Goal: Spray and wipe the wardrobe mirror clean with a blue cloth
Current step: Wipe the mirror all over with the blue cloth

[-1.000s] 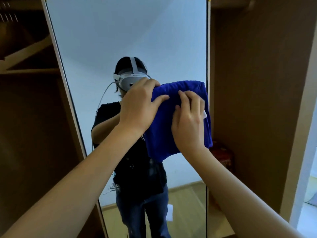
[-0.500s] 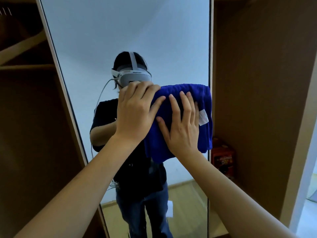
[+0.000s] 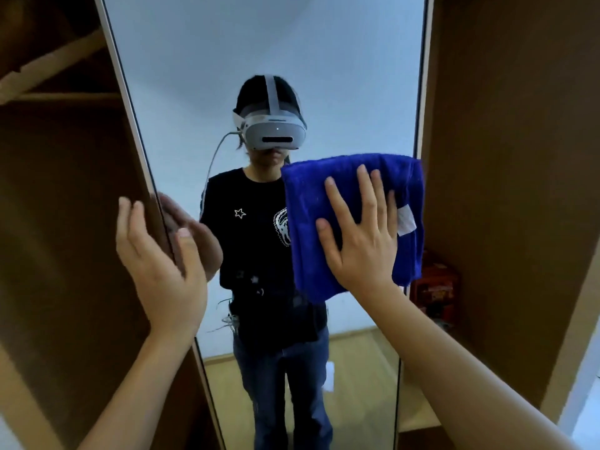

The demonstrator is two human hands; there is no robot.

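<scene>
- Fingers point(image 3: 365, 203) of my right hand point(image 3: 360, 241) lie spread flat, pressing the blue cloth point(image 3: 354, 222) against the mirror point(image 3: 259, 43) near its right edge.
- My left hand point(image 3: 159, 264) is open by the mirror's left frame, holding nothing.

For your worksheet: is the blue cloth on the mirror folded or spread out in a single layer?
Folded. The cloth shows a rounded doubled top edge and layered edges at the bottom, with the right hand pressing it flat on the mirror.

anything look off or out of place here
Nothing stands out. The right hand presses the blue cloth flat on the mirror, near its right edge. The left hand is open at the mirror's left edge. No spills or cracks show.
</scene>
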